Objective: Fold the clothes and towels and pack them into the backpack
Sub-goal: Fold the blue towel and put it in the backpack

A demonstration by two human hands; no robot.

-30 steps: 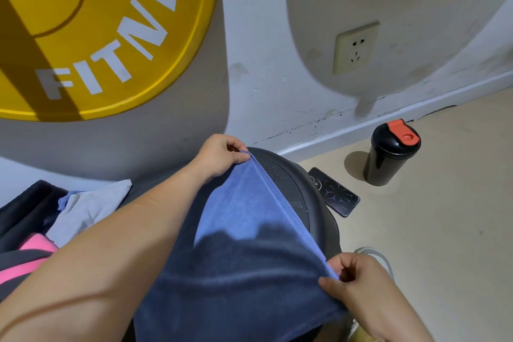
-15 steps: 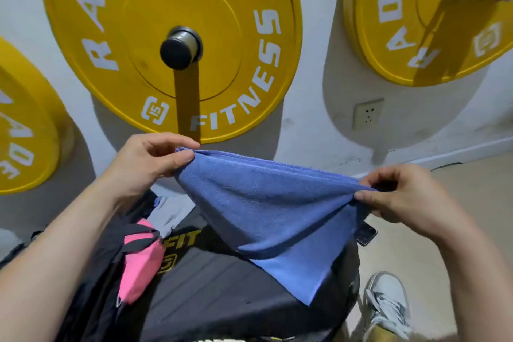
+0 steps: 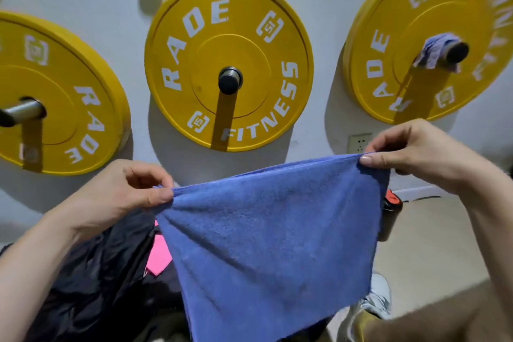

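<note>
A blue towel [image 3: 272, 244] hangs spread in the air in front of me. My left hand [image 3: 122, 191] pinches its upper left corner between thumb and fingers. Its upper right corner is pinched by my right hand [image 3: 416, 153], held a little higher. The towel's lower edge drops toward the bottom of the view. Below and to the left lies dark fabric [image 3: 91, 280] with a pink piece [image 3: 159, 258] on it; I cannot tell whether this is the backpack.
Three yellow weight plates [image 3: 227, 64] hang on wall pegs; the right one's peg carries a crumpled bluish cloth [image 3: 435, 54]. A wall socket [image 3: 359, 143] sits behind my right hand. A black bottle with a red lid [image 3: 391, 211] and a shoe [image 3: 374, 300] are on the beige floor.
Both hands lifted the towel off the dark surface and raised it into the air, spread between them. The view tilted up from the floor to the wall plates.
</note>
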